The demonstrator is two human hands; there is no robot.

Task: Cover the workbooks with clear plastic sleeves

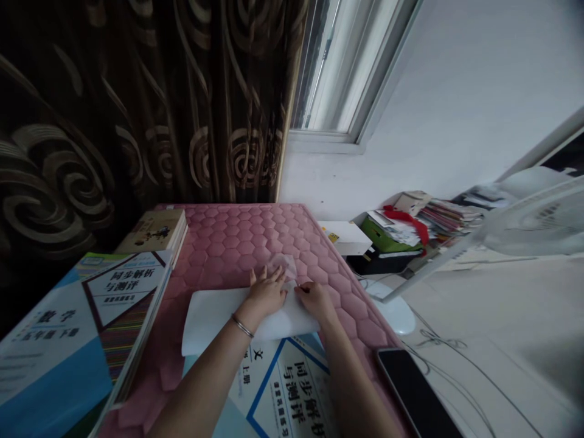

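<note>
My left hand (266,294), with a metal bangle on its wrist, lies open with fingers spread. It presses on a white sheet (207,313) and the near edge of a small translucent piece (285,264). Beside it, my right hand (317,300) is closed in a pinch at the sheet's far edge. Something small and dark shows at its fingertips, too small to name. Beneath the sheet is a blue and white workbook (278,389) with Chinese print, partly covered by my forearms.
A pink quilted cover (246,237) lies under everything. At left are stacked workbooks (59,328) and a tan book (152,230). A phone (415,392) rests at the right edge. Beyond stand a white fan (396,310), a white box (347,236) and piled papers (392,228).
</note>
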